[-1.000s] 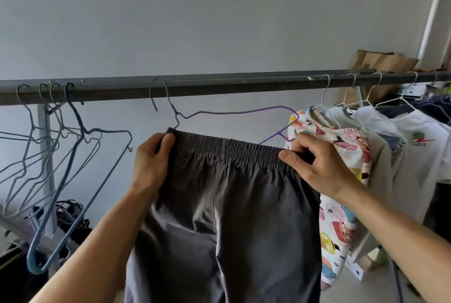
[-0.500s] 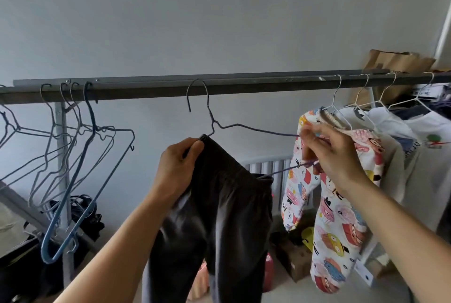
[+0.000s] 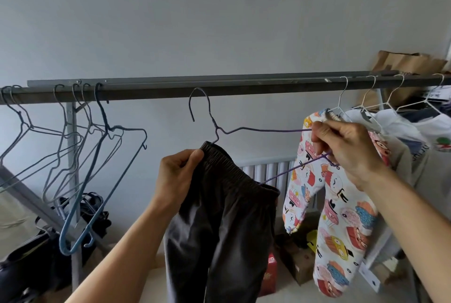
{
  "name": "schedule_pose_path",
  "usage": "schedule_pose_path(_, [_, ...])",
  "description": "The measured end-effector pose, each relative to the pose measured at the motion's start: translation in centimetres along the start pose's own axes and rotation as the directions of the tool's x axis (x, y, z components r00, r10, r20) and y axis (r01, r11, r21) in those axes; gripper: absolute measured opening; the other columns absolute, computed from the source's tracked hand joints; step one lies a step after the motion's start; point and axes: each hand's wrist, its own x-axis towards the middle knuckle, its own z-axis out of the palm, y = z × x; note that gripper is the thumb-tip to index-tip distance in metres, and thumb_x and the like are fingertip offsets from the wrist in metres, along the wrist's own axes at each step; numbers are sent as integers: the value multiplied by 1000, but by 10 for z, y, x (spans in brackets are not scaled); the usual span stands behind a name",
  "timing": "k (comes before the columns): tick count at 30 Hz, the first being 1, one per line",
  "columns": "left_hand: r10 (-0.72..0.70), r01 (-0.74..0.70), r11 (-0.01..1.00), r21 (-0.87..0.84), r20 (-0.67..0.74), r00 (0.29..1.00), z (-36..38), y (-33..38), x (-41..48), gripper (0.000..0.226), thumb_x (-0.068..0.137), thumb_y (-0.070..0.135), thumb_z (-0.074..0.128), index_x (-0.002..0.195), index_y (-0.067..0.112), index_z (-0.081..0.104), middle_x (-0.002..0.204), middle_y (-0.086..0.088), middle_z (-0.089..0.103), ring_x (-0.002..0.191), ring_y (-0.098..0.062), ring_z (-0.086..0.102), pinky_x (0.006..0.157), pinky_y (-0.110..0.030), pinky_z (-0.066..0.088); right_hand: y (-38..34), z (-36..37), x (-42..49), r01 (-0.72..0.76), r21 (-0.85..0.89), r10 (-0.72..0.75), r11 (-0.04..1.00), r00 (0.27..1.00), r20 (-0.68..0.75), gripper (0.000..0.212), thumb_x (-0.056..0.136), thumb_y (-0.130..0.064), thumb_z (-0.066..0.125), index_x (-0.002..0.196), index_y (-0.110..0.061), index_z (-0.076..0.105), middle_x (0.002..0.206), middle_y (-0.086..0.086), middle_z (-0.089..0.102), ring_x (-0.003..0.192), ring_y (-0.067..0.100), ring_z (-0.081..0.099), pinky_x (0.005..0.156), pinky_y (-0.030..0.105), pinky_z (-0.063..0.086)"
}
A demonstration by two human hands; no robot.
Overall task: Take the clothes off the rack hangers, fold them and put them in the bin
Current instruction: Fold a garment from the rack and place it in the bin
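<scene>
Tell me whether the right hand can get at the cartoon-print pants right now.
Likely yes, once freed: the right hand pinches the purple hanger; the cartoon-print pants hang just behind it, nothing between.

Soft, cool daylight, no glare, mild wide-angle stretch.
We see the wall (image 3: pixel 219 22) evenly lit, greyer toward the left and brightest at the far right edge. Shadows are faint and diffuse. The dark trousers (image 3: pixel 219 217) lose fold detail in the low contrast. The corners stretch. The whole frame is slightly soft, with smear on the right hand (image 3: pixel 351 153).
</scene>
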Motion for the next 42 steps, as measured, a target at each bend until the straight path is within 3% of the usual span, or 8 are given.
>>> schedule_pose_path(9, [-216, 201, 946, -252, -30, 976, -1, 3, 1, 19, 92, 19, 65, 80, 8, 76, 76, -10, 71, 74, -22, 63, 77, -37, 53, -8, -11, 5, -123, 55, 127, 991, 990, -59, 30, 94, -22, 61, 68, -6, 62, 35, -11, 43, 31, 1, 31, 33, 13, 26])
schedule_pose_path(13, [-102, 119, 987, 112, -149, 984, -20, -6, 11, 23, 97, 23, 57, 79, 16, 70, 73, -1, 67, 71, -15, 58, 73, -37, 49, -15, -39, 10, -162, 146, 189, 976, 962, -196, 30, 94, -20, 61, 66, -8, 59, 32, -12, 38, 27, 0, 29, 30, 10, 21])
schedule_pose_path(17, [-6, 38, 912, 408, -79, 997, -20, -1, 11, 24, 102, 27, 45, 84, 16, 56, 73, 3, 57, 73, -15, 51, 70, -35, 40, -13, -41, 13, -106, 42, 114, 993, 949, -293, 35, 98, -23, 55, 65, -13, 59, 31, -13, 41, 27, 0, 35, 42, 20, 28])
schedule_pose_path(24, [-70, 50, 888, 456, 28, 997, -36, 11, 20, 17, 98, 32, 53, 86, 20, 56, 76, 4, 58, 75, -16, 55, 68, -32, 43, -10, -31, 17, -117, -23, 101, 993, 927, -360, 37, 100, -26, 52, 66, -14, 60, 36, -17, 47, 32, -1, 44, 50, 23, 27])
schedule_pose_path(28, [-159, -30, 715, 699, 204, 966, -45, 19, 18, 30, 80, 33, 75, 103, 25, 58, 89, 10, 61, 85, -8, 59, 66, -19, 43, -6, -24, 20, -100, -175, 14, 979, 899, -438, 36, 100, -26, 48, 78, -4, 65, 62, -1, 57, 61, 17, 50, 58, 29, 30])
schedule_pose_path(32, [-74, -152, 604, 782, 245, 967, -34, 25, 14, 15, 83, 31, 70, 84, 22, 58, 75, 7, 60, 80, -20, 59, 62, -27, 43, -3, -1, 17, -59, -319, -82, 946, 907, -413, 36, 102, -20, 41, 82, -2, 64, 82, 9, 61, 76, 23, 53, 66, 28, 32])
schedule_pose_path(37, [27, -179, 705, 686, 226, 974, -36, 31, 18, 17, 72, 45, 73, 75, 34, 60, 80, 10, 60, 82, -16, 59, 75, -35, 47, 11, 9, -4, -28, -434, -140, 900, 927, -349, 36, 103, -16, 39, 81, 1, 63, 79, 11, 63, 73, 28, 54, 65, 32, 34])
schedule_pose_path(42, [37, -109, 846, 522, 146, 989, -31, 41, 17, 12, 77, 28, 79, 76, 30, 68, 67, 11, 67, 68, -9, 65, 66, -32, 52, 26, 19, -32, -67, -474, -91, 878, 949, -303, 32, 99, -19, 39, 74, -10, 56, 76, 10, 63, 74, 35, 56, 68, 41, 45])
